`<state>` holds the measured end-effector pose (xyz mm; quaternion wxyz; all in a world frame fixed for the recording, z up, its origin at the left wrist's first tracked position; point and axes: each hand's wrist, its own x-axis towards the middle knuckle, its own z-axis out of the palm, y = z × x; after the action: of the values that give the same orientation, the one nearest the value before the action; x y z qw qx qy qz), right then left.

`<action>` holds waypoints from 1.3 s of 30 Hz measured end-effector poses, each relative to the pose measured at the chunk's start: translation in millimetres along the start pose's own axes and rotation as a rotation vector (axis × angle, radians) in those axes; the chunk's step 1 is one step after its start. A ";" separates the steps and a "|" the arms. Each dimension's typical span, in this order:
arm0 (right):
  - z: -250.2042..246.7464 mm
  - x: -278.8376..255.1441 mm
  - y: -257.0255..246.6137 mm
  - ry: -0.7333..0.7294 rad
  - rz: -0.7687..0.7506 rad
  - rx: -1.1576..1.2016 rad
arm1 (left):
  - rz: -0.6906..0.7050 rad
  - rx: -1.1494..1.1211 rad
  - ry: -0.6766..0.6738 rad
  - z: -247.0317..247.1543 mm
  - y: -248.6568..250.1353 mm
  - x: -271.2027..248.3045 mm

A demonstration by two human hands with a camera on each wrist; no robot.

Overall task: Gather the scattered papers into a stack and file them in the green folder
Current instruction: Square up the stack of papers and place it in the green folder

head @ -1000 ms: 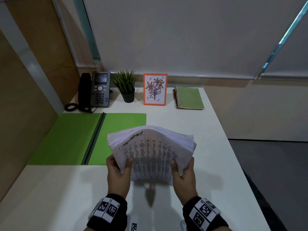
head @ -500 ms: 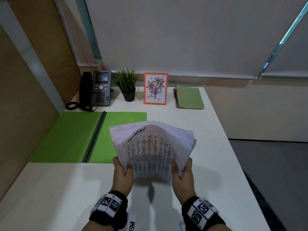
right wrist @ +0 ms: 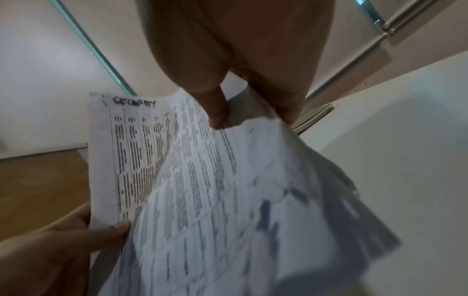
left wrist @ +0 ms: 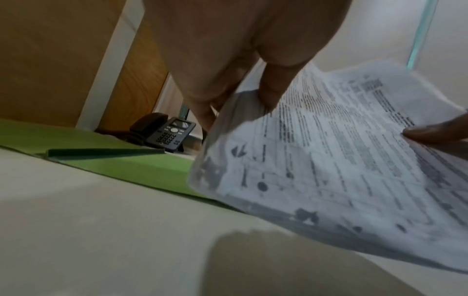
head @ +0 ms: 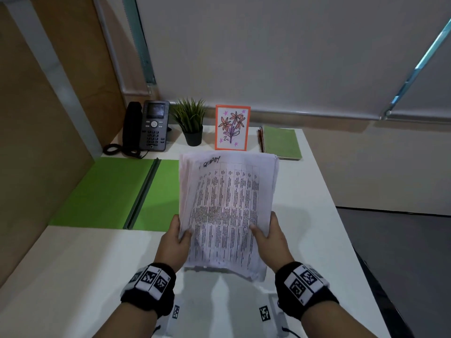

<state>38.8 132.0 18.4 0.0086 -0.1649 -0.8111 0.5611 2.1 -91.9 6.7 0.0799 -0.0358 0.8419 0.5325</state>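
A thick stack of printed papers [head: 227, 206] is held above the white desk, its printed face tilted up toward me. My left hand [head: 177, 236] grips its lower left edge, thumb on top. My right hand [head: 267, 234] grips the lower right edge the same way. The left wrist view shows the stack of papers [left wrist: 329, 160] pinched by my left hand [left wrist: 253, 96]; the right wrist view shows the stack of papers [right wrist: 202, 190] under my right hand [right wrist: 240, 112]. The green folder [head: 114, 191] lies open flat on the desk, left of the stack.
Along the desk's back edge stand a black desk phone [head: 148, 128], a small potted plant [head: 191, 123], an orange-framed flower drawing [head: 232, 128] and a green spiral notebook [head: 280, 142]. A wooden partition [head: 36, 132] closes the left side. The desk's right edge [head: 341, 240] drops to dark floor.
The stack, bent over and drooping before, now stands raised and straightened with its full page facing me. Both hands moved slightly forward and up while keeping their grip.
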 end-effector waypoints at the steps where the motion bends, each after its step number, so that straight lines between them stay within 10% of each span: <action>1: -0.2 2.4 -0.7 -0.029 0.034 -0.019 | 0.006 0.004 -0.006 -3.0 0.7 -0.1; 12: 51.5 32.4 -31.8 -0.144 0.153 -0.010 | -0.098 -0.138 -0.032 -66.5 -15.1 32.8; 18: 101.2 53.8 -26.5 0.035 0.322 0.105 | -0.147 -0.197 0.043 -116.6 -37.5 68.9; 32: 184.6 68.2 -19.9 0.124 0.509 -0.577 | -0.217 -0.248 0.086 -164.2 -72.4 125.2; 39: 174.4 75.5 -10.1 0.103 0.476 -0.352 | -0.211 -0.281 0.074 -162.8 -73.7 124.6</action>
<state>-69.9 -8.5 -49.9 -0.1108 -0.3776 -0.8329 0.3891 -125.6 -267.4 -12.1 0.0987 -0.1543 0.7530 0.6321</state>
